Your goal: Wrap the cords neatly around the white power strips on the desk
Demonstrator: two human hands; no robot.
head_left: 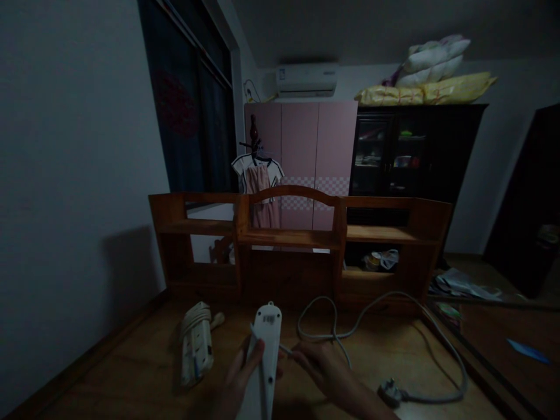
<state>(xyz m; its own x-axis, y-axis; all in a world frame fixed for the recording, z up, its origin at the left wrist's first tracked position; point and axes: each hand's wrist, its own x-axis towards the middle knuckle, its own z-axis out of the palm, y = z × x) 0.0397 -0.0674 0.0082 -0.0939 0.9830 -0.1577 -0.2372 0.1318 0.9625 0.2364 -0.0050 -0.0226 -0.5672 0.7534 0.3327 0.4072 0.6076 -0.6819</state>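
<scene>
A white power strip (271, 329) stands tilted at the front of the desk, a small hanging loop at its top end and a label below it. My left hand (238, 376) is closed around its left side, the thumb pressing a stretch of cord along its face. Right of the strip, my right hand (319, 364) pinches the pale cord (285, 349) near the strip's edge. The grey-white cable (321, 335) loops across the desk to a plug (389, 392) lying at the right. The fingers behind the strip are mostly hidden.
A second power strip (196, 350), its cord wound round one end, lies on the wooden desk (144, 361) at the left. Behind rises a wooden shelf unit (289, 238). A wall (79, 175) bounds the left; a blue sheet (528, 351) lies at the right. The room is dim.
</scene>
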